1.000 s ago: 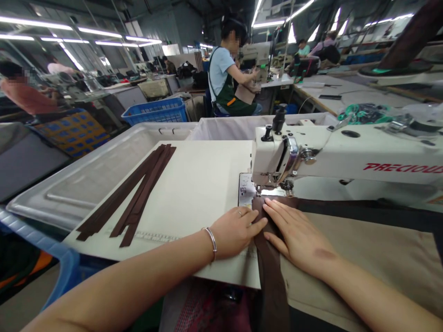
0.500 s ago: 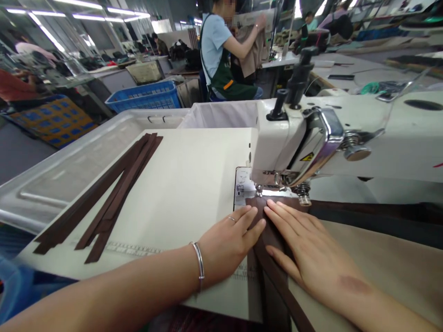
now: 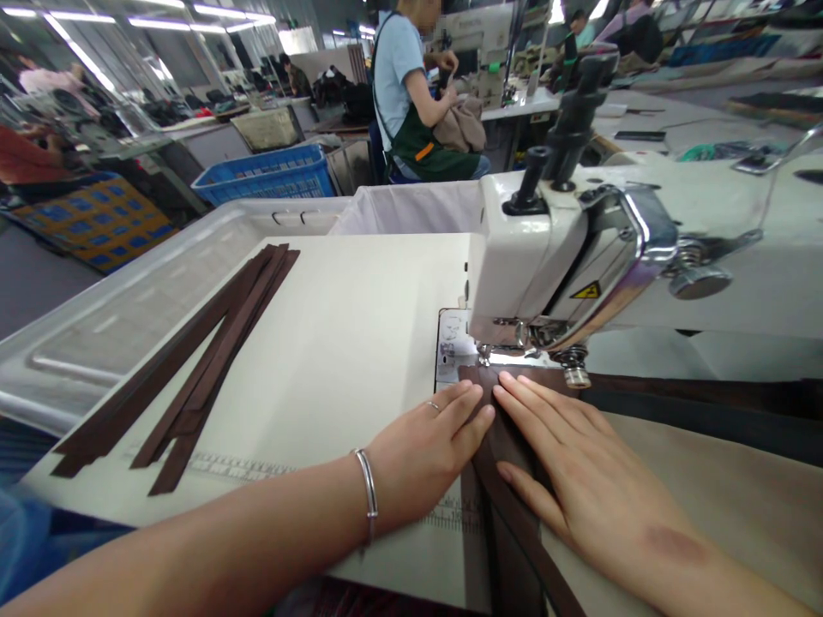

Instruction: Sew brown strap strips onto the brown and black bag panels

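Observation:
My left hand [image 3: 428,450], with a ring and a silver bangle, rests its fingertips on the edge of a narrow brown strip [image 3: 507,493]. Fingers extended, my right hand [image 3: 572,454] lies flat on the brown material just right of it, thumb apart. Both sets of fingertips are close in front of the needle area of a white sewing machine [image 3: 527,257]. The strip's far end reaches the metal needle plate [image 3: 453,343] by the presser foot [image 3: 483,353]. A beige fabric panel [image 3: 694,488] spreads under and beyond my right hand. What lies directly beneath my palms is hidden.
Several brown strips [image 3: 212,368] lie on the pale work surface [image 3: 347,343] at left, near a printed ruler scale [image 3: 250,467]. A translucent plastic tray [image 3: 129,308] and a blue basket [image 3: 270,171] stand beyond. A co-worker [image 3: 402,94] sits behind the machine handling fabric.
My hands stay almost in place on the brown strip. The view has shifted slightly, so the machine head appears larger. The co-worker has lowered the raised fabric toward the lap.

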Motion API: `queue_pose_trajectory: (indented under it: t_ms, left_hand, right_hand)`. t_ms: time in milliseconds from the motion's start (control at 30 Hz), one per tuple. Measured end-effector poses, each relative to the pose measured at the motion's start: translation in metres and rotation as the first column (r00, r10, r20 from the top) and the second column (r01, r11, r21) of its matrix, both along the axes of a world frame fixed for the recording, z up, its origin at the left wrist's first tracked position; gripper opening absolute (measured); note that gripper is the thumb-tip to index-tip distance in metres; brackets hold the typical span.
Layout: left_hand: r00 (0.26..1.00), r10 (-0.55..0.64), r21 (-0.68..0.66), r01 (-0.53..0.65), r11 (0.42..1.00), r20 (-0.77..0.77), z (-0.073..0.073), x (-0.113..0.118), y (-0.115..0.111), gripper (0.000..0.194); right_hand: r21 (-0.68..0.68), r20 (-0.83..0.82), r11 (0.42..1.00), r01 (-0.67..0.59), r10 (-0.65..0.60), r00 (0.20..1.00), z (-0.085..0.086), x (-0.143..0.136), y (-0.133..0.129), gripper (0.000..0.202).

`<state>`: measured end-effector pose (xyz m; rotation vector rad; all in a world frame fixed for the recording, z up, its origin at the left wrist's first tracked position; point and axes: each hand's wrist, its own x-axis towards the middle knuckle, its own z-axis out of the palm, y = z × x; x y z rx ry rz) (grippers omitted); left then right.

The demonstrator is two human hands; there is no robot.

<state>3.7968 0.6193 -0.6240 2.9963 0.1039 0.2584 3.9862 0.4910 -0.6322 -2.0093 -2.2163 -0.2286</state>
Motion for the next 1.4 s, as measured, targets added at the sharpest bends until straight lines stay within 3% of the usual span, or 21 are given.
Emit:
queue_pose_trajectory:
  t_ms: [1400]
  left_hand:
    - [1.0, 0.004, 0.037, -0.005, 0.999, 0.026, -0.005, 0.014, 0.008, 0.046]
  right_hand:
    - [-0.041, -0.033, 0.999, 0.033, -0.034, 0.999, 0.003, 0.011, 0.008, 0.063]
